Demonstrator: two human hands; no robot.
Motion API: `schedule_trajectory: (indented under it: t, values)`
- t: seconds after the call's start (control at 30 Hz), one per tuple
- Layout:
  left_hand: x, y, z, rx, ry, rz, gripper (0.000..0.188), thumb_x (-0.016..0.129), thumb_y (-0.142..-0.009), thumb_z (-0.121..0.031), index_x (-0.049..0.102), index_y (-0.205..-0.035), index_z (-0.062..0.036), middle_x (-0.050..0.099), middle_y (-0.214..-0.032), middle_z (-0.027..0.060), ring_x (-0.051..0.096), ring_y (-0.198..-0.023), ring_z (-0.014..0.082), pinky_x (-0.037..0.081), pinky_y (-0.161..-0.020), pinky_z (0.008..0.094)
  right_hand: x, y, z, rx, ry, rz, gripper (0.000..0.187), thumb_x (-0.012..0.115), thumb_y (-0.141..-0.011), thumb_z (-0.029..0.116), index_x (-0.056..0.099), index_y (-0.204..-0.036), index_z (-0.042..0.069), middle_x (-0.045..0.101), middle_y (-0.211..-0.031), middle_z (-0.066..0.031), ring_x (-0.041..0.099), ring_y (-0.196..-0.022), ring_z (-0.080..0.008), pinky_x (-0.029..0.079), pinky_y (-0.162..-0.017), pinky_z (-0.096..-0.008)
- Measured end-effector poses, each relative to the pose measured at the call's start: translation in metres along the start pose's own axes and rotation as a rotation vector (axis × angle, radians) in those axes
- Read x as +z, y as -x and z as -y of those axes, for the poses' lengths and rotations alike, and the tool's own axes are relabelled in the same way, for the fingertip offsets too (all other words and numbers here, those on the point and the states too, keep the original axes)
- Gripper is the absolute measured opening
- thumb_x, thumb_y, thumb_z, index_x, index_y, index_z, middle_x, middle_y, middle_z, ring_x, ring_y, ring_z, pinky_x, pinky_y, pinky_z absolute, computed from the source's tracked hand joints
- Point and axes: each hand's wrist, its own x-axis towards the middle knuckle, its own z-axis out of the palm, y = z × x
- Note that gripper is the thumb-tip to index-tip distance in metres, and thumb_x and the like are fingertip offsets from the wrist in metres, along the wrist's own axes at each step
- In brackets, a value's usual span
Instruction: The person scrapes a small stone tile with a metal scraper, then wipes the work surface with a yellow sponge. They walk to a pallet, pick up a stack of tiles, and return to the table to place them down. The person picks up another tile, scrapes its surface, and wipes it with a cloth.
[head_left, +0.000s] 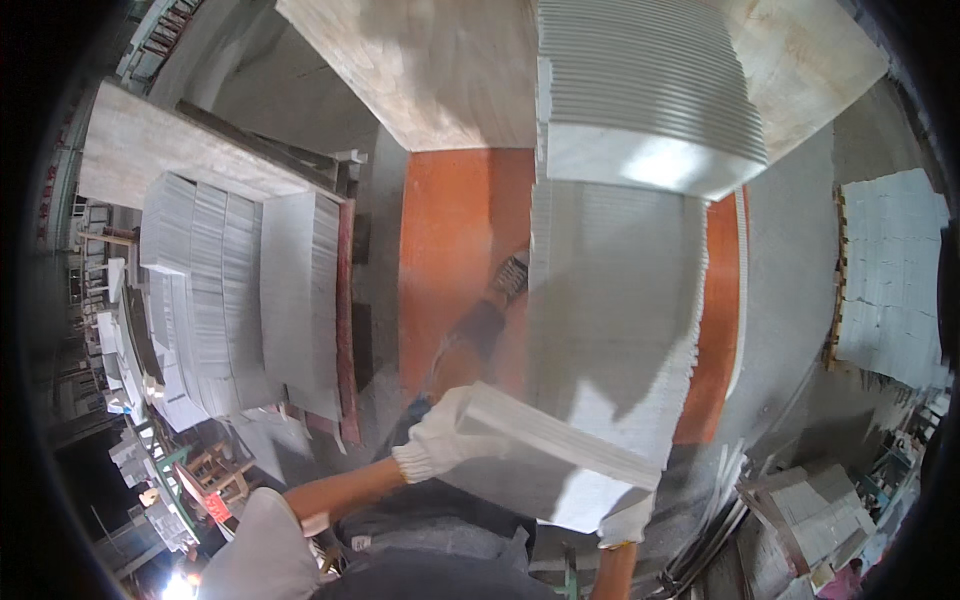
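Observation:
My left hand (445, 432), in a white knit glove, grips the left end of a bundle of white boards (540, 480). Its upper edge shows a few thin layers side by side. At the bundle's lower right corner my right hand (627, 522), gloved too, is closed around it; some of its fingers are hidden. The bundle is tilted, its left end higher in the view, close before my body. Just beyond it rises a stack of white boards (615, 290), with a ridged upper block (645, 70) on top. Whether bundle and stack touch, I cannot tell.
The stack stands on an orange platform (455, 240), against pale wooden panels (450, 60). My foot (511, 275) is on the orange surface, left of the stack. More white boards (300, 300) stand at left, others on a pallet (890, 280) at right. Cartons (810, 515) lie lower right.

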Motion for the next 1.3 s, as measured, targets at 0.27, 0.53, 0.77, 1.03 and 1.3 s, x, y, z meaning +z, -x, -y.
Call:
schedule_trajectory:
  t: [0.27, 0.53, 0.77, 1.03, 1.3]
  values:
    - [0.041, 0.166, 0.083, 0.142, -0.039, -0.094, 0.094, 0.086, -0.076, -0.054, 0.047, -0.143, -0.0014, 0.058, -0.139, 0.0172, 0.057, -0.128, 0.0273, 0.046, -0.108, 0.0388, -0.085, 0.141, 0.005, 0.108, 0.267, -0.103, 0.063, 0.036, -0.109, 0.052, 0.051, -0.143, 0.003, 0.06, -0.138, -0.0114, 0.058, -0.123, -0.0254, 0.045, -0.11, -0.0393]
    - [0.112, 0.295, 0.171, 0.299, 0.356, -0.289, 0.089, 0.085, -0.08, -0.053, 0.048, -0.142, -0.0007, 0.064, -0.127, 0.0132, 0.06, -0.119, 0.0193, 0.049, -0.102, 0.0349, -0.127, 0.219, 0.024, 0.096, 0.138, 0.169, 0.059, 0.037, -0.108, 0.054, 0.058, -0.137, 0.007, 0.067, -0.126, -0.007, 0.067, -0.108, -0.0249, 0.056, -0.093, -0.0399]
    - [0.129, 0.323, 0.203, 0.233, 0.048, -0.437, 0.092, 0.078, -0.079, -0.063, 0.048, -0.148, -0.0095, 0.061, -0.139, 0.016, 0.058, -0.131, 0.0298, 0.043, -0.11, 0.0398, -0.137, 0.23, 0.002, 0.091, 0.202, 0.232, 0.058, 0.038, -0.108, 0.053, 0.058, -0.137, 0.007, 0.067, -0.126, -0.0071, 0.067, -0.108, -0.0248, 0.056, -0.093, -0.0397]
    - [0.118, 0.356, 0.192, 0.289, 0.143, -0.297, 0.075, 0.08, -0.085, -0.049, 0.053, -0.141, -0.0078, 0.069, -0.126, 0.0103, 0.065, -0.115, 0.0209, 0.05, -0.099, 0.0346, -0.117, 0.239, -0.008, 0.115, 0.25, 0.258, 0.058, 0.038, -0.108, 0.053, 0.058, -0.137, 0.007, 0.067, -0.127, -0.0073, 0.066, -0.109, -0.0248, 0.056, -0.093, -0.0395]
    - [0.088, 0.394, 0.268, 0.167, 0.329, -0.491, 0.091, 0.081, -0.077, -0.062, 0.053, -0.142, -0.005, 0.066, -0.133, 0.017, 0.063, -0.124, 0.0323, 0.048, -0.105, 0.0397, -0.074, 0.268, -0.051, 0.098, 0.451, 0.367, 0.057, 0.039, -0.108, 0.052, 0.058, -0.137, 0.007, 0.067, -0.127, -0.0074, 0.066, -0.109, -0.0247, 0.056, -0.093, -0.0393]
